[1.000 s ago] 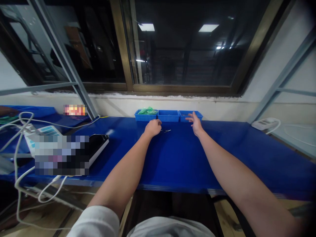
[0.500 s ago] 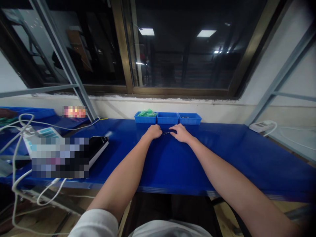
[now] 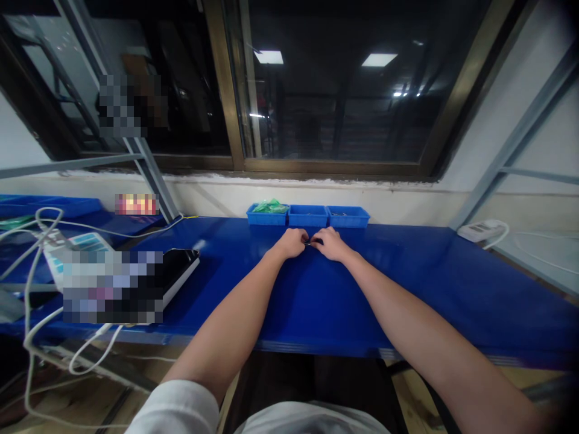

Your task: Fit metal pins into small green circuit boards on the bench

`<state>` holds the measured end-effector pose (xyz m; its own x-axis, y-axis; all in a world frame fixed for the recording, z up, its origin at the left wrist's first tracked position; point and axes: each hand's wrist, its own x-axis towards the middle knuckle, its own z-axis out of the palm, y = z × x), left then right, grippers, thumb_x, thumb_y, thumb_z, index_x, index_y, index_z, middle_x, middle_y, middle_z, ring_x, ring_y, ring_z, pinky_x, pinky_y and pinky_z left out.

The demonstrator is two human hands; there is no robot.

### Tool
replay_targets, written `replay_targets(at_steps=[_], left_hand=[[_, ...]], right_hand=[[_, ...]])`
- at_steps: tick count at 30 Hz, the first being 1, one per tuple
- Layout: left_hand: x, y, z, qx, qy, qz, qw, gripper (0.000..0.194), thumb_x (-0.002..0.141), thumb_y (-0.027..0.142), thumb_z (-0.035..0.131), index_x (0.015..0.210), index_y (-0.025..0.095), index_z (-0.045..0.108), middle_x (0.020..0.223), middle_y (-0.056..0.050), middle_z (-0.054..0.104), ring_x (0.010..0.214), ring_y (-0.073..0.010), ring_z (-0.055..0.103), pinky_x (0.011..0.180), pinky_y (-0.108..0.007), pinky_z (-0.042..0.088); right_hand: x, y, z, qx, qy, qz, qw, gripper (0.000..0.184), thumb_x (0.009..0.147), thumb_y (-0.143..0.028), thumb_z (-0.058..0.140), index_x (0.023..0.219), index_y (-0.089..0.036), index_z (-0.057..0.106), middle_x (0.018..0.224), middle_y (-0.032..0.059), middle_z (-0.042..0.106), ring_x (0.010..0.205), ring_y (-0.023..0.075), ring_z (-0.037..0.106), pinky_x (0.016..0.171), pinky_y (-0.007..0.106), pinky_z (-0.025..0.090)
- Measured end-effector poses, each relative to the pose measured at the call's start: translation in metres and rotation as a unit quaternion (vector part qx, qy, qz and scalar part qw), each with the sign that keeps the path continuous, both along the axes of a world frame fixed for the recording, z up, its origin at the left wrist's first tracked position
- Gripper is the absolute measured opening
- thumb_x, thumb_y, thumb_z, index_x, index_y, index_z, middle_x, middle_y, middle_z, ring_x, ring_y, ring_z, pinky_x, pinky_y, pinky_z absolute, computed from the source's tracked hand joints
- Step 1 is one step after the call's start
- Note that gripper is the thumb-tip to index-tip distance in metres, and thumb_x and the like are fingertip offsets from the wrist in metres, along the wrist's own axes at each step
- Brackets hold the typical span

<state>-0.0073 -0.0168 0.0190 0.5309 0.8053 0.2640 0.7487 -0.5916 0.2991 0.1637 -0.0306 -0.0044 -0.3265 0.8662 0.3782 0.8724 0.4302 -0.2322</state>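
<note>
- between the two hands, toward the far side of the blue tabletop, is a small, thin, shiny piece; fingers and blur hide most of it, so its exact shape, and whether it is one piece or several, cannot be told.
- from its slim, glinting look, it is probably light and rigid, perhaps metal; i would expect no sag and little give.
- a smooth surface would make it slippery, likely to roll or twist out of a loose pinch; breaking seems a small worry, bending a slightly larger one.
- the best hold is likely a fingertip pinch, thumb against forefinger, close to an end; a whole-hand grasp would smother something this slight.
- the left hand is beside the piece, back of the hand up, fingers curled inward; whether their tips are clamped on it cannot be told.
- the right hand mirrors it from the other side, fingers bent toward the left hand; whether the tips meet or grip anything is too blurred to say.
- both forearms reach well forward and converge, with a narrow gap between the hands.
- just beyond them, against the wall, stand three blue bins, the leftmost holding green plastic.
</note>
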Motion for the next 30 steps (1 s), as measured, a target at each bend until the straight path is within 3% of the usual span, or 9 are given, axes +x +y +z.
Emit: replay_targets(at_steps=[9,18,24,30], left_hand=[[0.007,-0.007,-0.001,0.021,-0.001,-0.054,0.998,0.022,0.075,0.015,0.053,0.094,0.015,0.064,0.089,-0.005,0.068,0.081,-0.0168,0.062,0.073,-0.023,0.046],[0.006,-0.004,-0.002,0.091,-0.006,-0.047,0.995,0.02,0.085,0.023,0.046,0.088,0.017,0.065,0.087,-0.006,0.068,0.081,-0.0173,0.062,0.073,-0.024,0.044],[0.006,-0.004,-0.002,0.101,0.006,-0.031,0.994,0.028,0.089,0.029,0.041,0.084,0.018,0.066,0.084,-0.007,0.068,0.079,-0.018,0.062,0.07,-0.024,0.043],[0.007,-0.008,0.001,0.096,-0.007,-0.063,0.993,0.029,0.089,0.037,0.042,0.089,0.019,0.066,0.087,-0.005,0.068,0.081,-0.0171,0.062,0.072,-0.024,0.043]], right_hand=[[0.005,0.002,0.001,0.005,0.028,0.018,0.999,0.015,0.081,-0.026,0.055,0.087,-0.022,0.068,0.087,0.0058,0.063,0.086,0.0192,0.049,0.081,0.033,0.036],[0.004,0.001,0.007,0.014,0.17,0.023,0.985,0.014,0.08,-0.023,0.051,0.08,-0.018,0.065,0.08,0.0047,0.066,0.076,0.0172,0.056,0.072,0.03,0.041],[0.002,0.0,0.009,-0.05,0.374,0.079,0.923,0.014,0.073,-0.027,0.057,0.08,-0.015,0.062,0.072,0.0032,0.065,0.067,0.0147,0.059,0.067,0.028,0.045],[0.006,-0.005,0.016,-0.115,0.459,0.075,0.878,0.026,0.067,-0.041,0.062,0.066,-0.015,0.062,0.058,0.0004,0.06,0.052,0.0103,0.05,0.053,0.023,0.038]])
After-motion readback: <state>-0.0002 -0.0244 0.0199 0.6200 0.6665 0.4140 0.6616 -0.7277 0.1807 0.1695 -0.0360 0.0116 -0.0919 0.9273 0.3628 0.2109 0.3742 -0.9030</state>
